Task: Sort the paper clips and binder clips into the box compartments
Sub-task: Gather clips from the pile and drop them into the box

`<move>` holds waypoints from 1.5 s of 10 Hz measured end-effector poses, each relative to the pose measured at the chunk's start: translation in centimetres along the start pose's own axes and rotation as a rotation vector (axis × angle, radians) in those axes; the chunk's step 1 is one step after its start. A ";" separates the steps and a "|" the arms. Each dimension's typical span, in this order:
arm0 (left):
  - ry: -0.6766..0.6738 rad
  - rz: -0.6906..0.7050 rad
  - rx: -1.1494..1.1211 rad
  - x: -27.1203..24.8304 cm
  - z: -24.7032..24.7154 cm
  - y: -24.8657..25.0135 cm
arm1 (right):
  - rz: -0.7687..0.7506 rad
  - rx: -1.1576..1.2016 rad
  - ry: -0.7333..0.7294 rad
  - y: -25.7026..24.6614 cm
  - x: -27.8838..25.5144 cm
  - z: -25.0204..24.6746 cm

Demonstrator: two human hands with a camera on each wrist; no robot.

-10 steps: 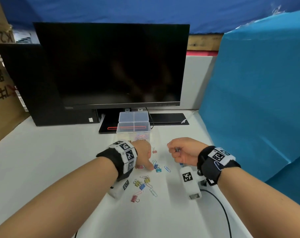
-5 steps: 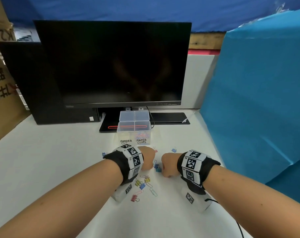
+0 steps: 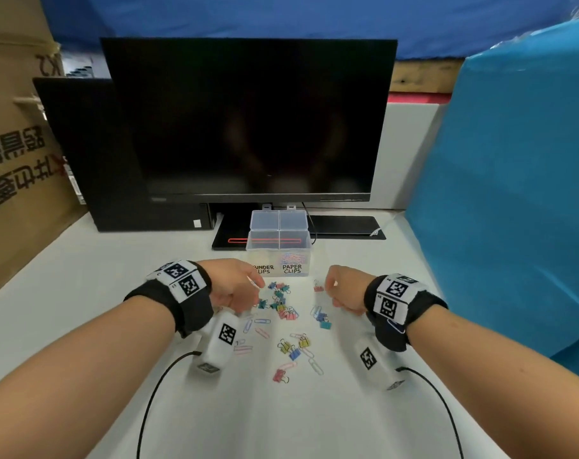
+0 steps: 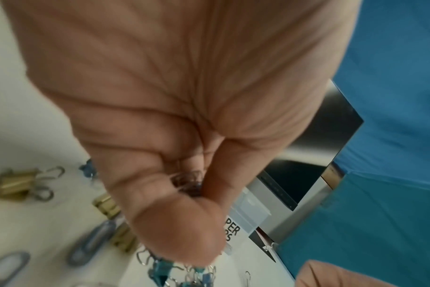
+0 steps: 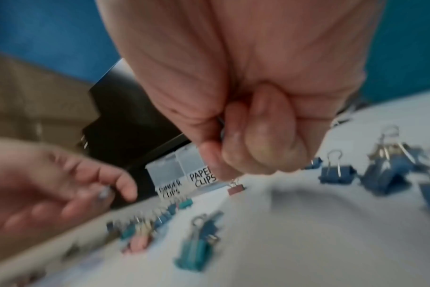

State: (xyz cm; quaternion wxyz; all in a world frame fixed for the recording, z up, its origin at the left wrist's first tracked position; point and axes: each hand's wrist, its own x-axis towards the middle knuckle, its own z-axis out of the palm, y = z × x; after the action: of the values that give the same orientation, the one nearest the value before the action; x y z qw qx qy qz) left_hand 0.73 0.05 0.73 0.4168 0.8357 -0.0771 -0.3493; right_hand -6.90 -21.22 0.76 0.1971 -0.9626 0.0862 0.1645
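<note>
A clear box stands near the monitor, its front compartments labelled BINDER CLIPS and PAPER CLIPS; coloured paper clips lie in the right one. Loose binder clips and paper clips are scattered on the white table in front of it. My left hand hovers just left of the pile, fingers curled round a small wire clip. My right hand is a fist to the right, beside a red binder clip; a thin metal edge shows between thumb and finger.
A dark monitor and its black base stand behind the box. A blue sheet walls off the right side, and a cardboard carton the left. Black cables trail from both wrist cameras.
The right fist came down from a raised position onto the pile beside the left hand. Both hands have since spread apart and moved closer to the box.
</note>
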 end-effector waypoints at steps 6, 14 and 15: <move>0.054 0.235 0.971 -0.7 1.8 0.4 | -0.253 -0.428 -0.098 -0.7 1.0 1.1; 0.071 0.198 1.002 -1.6 4.4 0.4 | 0.026 -0.345 -0.032 -0.5 0.1 1.6; 0.091 0.151 0.433 -1.1 1.8 0.5 | 0.080 0.281 0.004 1.4 -0.3 -0.3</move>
State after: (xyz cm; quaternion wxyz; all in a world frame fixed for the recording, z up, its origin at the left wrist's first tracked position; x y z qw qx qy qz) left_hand -1.14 -0.92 0.94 0.2559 0.9123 -0.1939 -0.2543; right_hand -7.44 -22.58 0.59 0.3230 -0.9217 0.1471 0.1567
